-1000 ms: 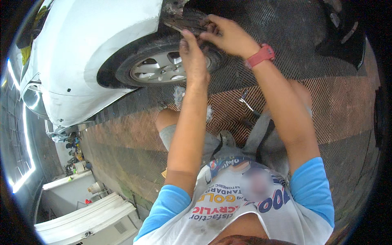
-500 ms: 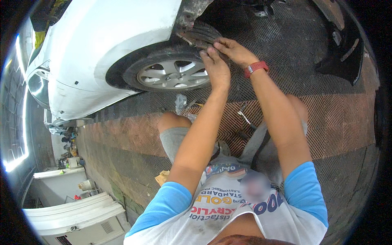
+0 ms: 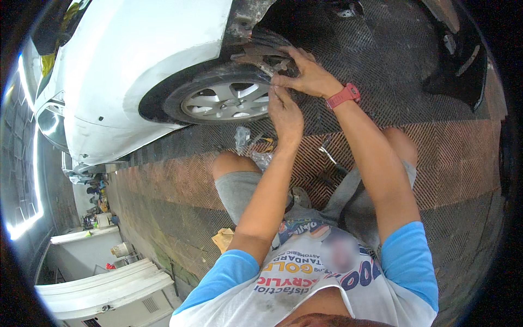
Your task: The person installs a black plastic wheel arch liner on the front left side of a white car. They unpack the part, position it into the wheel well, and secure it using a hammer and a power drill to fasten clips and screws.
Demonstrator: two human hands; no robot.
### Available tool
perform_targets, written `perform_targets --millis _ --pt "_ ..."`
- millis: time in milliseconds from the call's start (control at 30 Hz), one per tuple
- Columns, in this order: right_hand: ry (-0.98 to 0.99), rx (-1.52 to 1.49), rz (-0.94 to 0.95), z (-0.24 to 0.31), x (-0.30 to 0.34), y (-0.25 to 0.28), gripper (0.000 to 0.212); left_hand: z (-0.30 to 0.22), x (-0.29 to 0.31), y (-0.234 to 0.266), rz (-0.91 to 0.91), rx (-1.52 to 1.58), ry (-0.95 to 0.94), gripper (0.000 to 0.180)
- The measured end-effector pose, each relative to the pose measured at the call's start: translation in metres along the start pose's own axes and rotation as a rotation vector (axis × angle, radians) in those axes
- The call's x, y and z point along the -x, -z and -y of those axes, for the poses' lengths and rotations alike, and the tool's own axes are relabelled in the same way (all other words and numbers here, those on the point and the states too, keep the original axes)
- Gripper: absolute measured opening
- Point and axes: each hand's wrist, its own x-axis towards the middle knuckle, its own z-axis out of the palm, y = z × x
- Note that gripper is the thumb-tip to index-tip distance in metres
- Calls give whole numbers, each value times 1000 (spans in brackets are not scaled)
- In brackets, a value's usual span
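A white car point(image 3: 147, 49) stands at upper left, its silver-spoked wheel point(image 3: 231, 102) facing me. At the front of the wheel arch a dark, dirty wheel arch liner point(image 3: 256, 59) curves out, with a lighter, worn strip along its edge. My right hand point(image 3: 313, 76), wearing a red watch point(image 3: 343, 96), has its fingers over the top of the liner and its thumb below. My left hand point(image 3: 286, 120) reaches up beside the tyre, its fingertips closed at the liner's lower edge, right by the right thumb. What lies under the fingertips is partly hidden.
Between my knees lie a silver-ended tool point(image 3: 328, 155) and clear plastic bags point(image 3: 242, 139) on the ribbed floor mat point(image 3: 447, 158). A black curved car panel point(image 3: 463, 73) rests at far right. White cabinets point(image 3: 109, 289) stand at lower left.
My right hand has turned and spread around the liner, its thumb now underneath. The liner has bent, showing more of its pale strip. My left hand has shifted slightly down.
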Motion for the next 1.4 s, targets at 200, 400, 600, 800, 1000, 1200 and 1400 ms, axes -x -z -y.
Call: perform_targets --millis 200,400,600,800,1000,1200,1400 --pt "-38 -79 0 -5 0 -15 122 -1 -8 15 203 -183 109 36" --pt "-25 -108 75 15 -4 -8 110 -19 -12 23 238 -38 149 36" --pt "-124 -329 75 31 1 -15 101 -21 -19 30 248 -49 75 39" --pt "-192 -321 65 44 4 -16 100 -23 -25 43 292 -56 85 38" --pt "-133 -186 14 32 -4 -15 102 2 -36 40 365 123 212 33" --pt "-86 -198 12 30 -6 -19 104 3 -45 51 377 372 411 27" --pt "-65 -253 31 30 -11 -25 107 -8 -50 60 491 694 497 35"
